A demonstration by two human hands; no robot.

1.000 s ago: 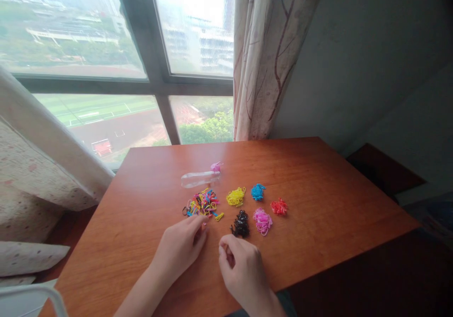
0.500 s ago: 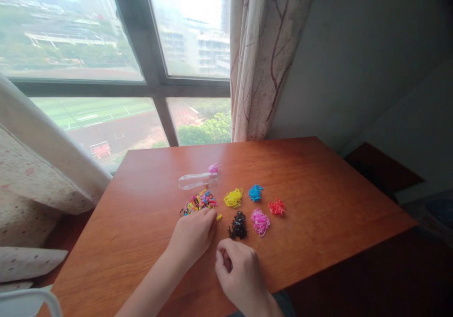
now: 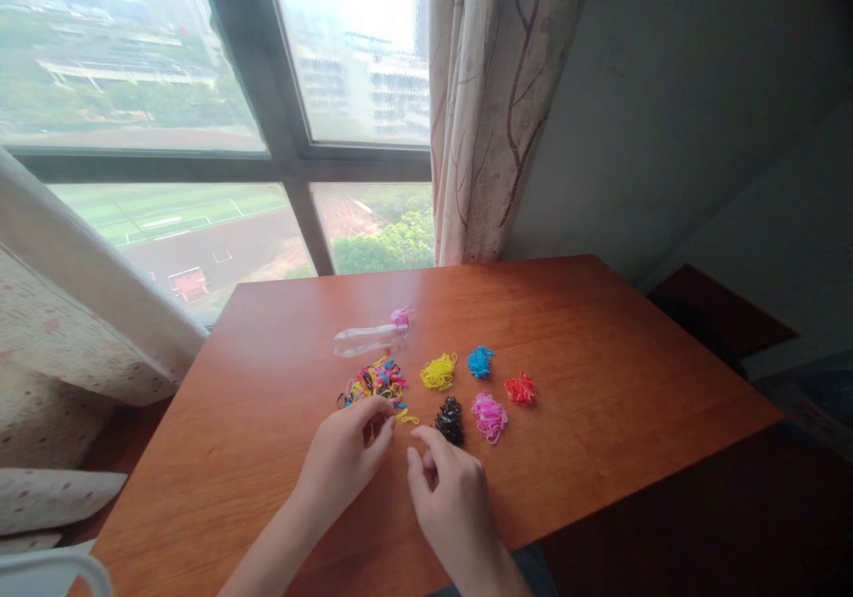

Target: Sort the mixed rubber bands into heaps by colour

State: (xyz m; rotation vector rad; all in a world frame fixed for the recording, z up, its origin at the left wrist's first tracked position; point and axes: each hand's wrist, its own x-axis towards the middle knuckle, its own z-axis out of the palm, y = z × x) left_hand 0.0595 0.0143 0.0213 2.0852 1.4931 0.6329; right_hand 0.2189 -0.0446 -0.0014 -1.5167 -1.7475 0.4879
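Observation:
A mixed pile of small coloured rubber bands (image 3: 373, 379) lies on the wooden table, with my left hand (image 3: 350, 450) at its near edge. The thumb and forefinger of that hand are close together; what lies between them, if anything, is too small to make out. Just beyond its fingertips is a loose yellow band (image 3: 408, 417). My right hand (image 3: 457, 495) rests near the black bands (image 3: 450, 421), its thumb and forefinger apart and nothing visible between them. Sorted heaps sit to the right: yellow bands (image 3: 438, 371), blue bands (image 3: 481, 362), pink bands (image 3: 489, 417) and red bands (image 3: 521, 388).
A clear plastic bottle-shaped container (image 3: 366, 340) with a pink cap (image 3: 401, 315) lies on its side behind the piles. The wooden table (image 3: 600, 366) reaches to the window, with curtains (image 3: 490, 117) on both sides. A white curved rail (image 3: 59, 561) shows at bottom left.
My left hand has drawn back slightly from the mixed pile, baring more of the loose yellow band. My right forefinger has stretched forward, away from the thumb.

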